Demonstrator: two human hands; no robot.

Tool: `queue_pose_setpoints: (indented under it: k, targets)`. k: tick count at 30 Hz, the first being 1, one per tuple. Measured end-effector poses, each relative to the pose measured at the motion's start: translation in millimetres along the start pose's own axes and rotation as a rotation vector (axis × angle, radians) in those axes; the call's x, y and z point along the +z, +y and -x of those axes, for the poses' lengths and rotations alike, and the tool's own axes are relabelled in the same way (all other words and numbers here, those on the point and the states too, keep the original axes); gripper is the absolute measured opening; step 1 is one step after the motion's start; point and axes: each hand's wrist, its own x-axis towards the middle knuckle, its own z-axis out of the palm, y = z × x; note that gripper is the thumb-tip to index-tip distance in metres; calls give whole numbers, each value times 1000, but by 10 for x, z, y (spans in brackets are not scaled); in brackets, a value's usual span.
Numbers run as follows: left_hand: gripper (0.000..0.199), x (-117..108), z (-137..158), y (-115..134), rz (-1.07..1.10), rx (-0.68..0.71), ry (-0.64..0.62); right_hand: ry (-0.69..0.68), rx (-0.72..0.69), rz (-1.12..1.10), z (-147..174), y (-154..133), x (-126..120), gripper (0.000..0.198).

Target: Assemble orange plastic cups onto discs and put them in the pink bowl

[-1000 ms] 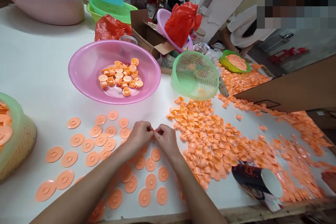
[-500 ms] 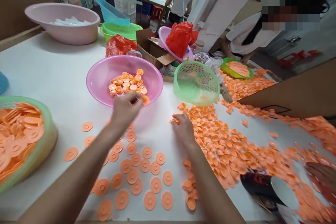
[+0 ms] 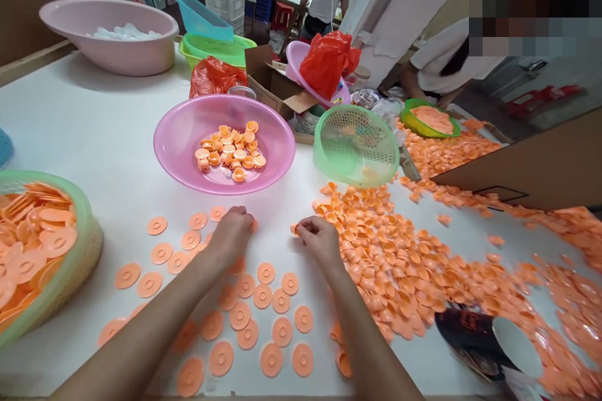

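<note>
My left hand (image 3: 232, 235) is closed just in front of the pink basin, with the edge of an orange toy saucer (image 3: 254, 225) showing at its fingertips. Between thumb and fingers of my right hand (image 3: 322, 239) is a small orange toy cup (image 3: 295, 229), pinched at the left edge of a wide heap of like cups (image 3: 395, 263). Flat round saucers (image 3: 271, 359) with a ring in the middle lie spread over the white table (image 3: 126, 150), some hidden under my left forearm. Cups joined to saucers rest inside the pink basin (image 3: 176, 160).
A green basket (image 3: 89, 225) full of saucers stands at left. Behind the heap is a green strainer basket (image 3: 322, 147); a dark cup-like container (image 3: 465, 332) lies at lower right. An opened carton (image 3: 266, 84) and red bags (image 3: 324, 66) stand behind. A co-worker (image 3: 442, 59) is at far right.
My left hand has drawn back from the basin's front rim toward me, and an orange piece now lies in the basin's front. My right hand has shifted left off the heap with a cup.
</note>
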Motion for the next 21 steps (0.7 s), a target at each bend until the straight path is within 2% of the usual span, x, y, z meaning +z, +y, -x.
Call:
queue_pose_setpoints:
  k: [4, 7, 13, 17, 19, 21]
  targets:
    - [21, 301, -25, 265, -66, 114, -108, -78, 73, -60, 42, -30, 87, 9]
    - [13, 395, 71, 326, 4, 110, -93, -104, 80, -6, 83, 36, 102, 8]
    - [11, 463, 116, 208, 36, 86, -81, -114, 85, 46, 105, 66, 170, 8]
    - [11, 444, 70, 201, 39, 25, -56, -121, 21, 122, 128, 5, 258, 8]
    - [7, 374, 32, 219, 120, -21, -102, -121, -14, 166, 149, -18, 272, 8]
    - [13, 297, -26, 249, 227, -80, -169, -122, -34, 185, 156, -39, 262, 9]
